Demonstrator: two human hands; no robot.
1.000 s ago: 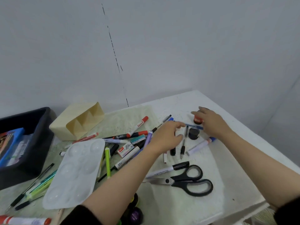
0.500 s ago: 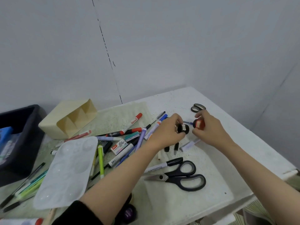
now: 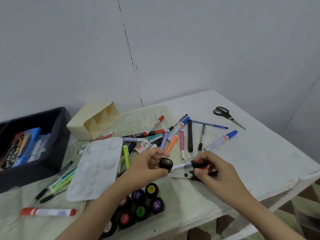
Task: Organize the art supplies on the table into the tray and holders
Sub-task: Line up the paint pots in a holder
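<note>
- Two hands are up over the white table (image 3: 259, 161), one pot each. The left hand (image 3: 147, 163) curls its fingers round a small black-lidded paint pot (image 3: 165, 164). The right hand (image 3: 218, 172) pinches a small red paint pot with a black lid (image 3: 199, 165).
- Both pots are in the air, near each other but apart, between the heap of loose pens and markers (image 3: 173, 135) and the near edge.
- By the left forearm stands a cluster of dark paint pots with coloured labels (image 3: 151, 190). I count at least six, and the arm hides some.
- There are two pairs of scissors: a small black-handled pair (image 3: 226, 116) at the far right and a larger black-handled pair (image 3: 186, 174) partly under the right hand.
- There is one white plastic palette (image 3: 98, 168), one cream divided holder (image 3: 93, 121) on its side, and one dark tray (image 3: 34, 141) holding a blue box (image 3: 22, 148).
- One red-capped white marker (image 3: 47, 212) lies alone at the near left. The heap overlaps too much to count.
- Half a second on, both hands have drawn back toward the near edge with their pots.
- The small pair of scissors, then just behind the right hand, is now well apart from it.
- An orange marker (image 3: 171, 143), a pink marker (image 3: 181, 144) and a black marker (image 3: 190, 135) now lie uncovered.
</note>
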